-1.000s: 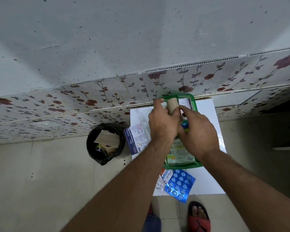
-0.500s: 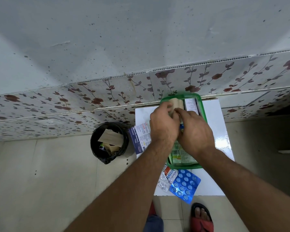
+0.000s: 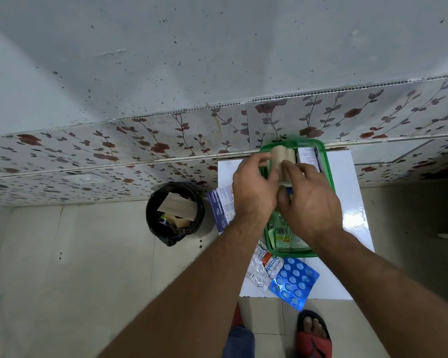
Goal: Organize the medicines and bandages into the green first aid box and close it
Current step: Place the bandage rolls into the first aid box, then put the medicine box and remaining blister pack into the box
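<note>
Some of the job was done: the green first aid box (image 3: 326,161) on the white counter (image 3: 357,202) already held packets and two tan bandage rolls (image 3: 282,157) at its far end, but the blue pill sheet (image 3: 294,281), the silver strips (image 3: 260,270) and a white-and-blue carton (image 3: 221,208) lay outside, and the box was open. Your left hand (image 3: 254,192) and right hand (image 3: 311,202) were over the box, fingers (image 3: 291,167) bent and touching the rolls' near ends; I couldn't tell if they gripped them.

A black bin (image 3: 175,211) stands on the pale tiled floor (image 3: 62,280) just left of the white table (image 3: 357,202), with brown cardboard pieces (image 3: 177,209) inside; behind runs a flower-patterned tiled wall (image 3: 140,148), and a red sandal (image 3: 313,337) shows below
</note>
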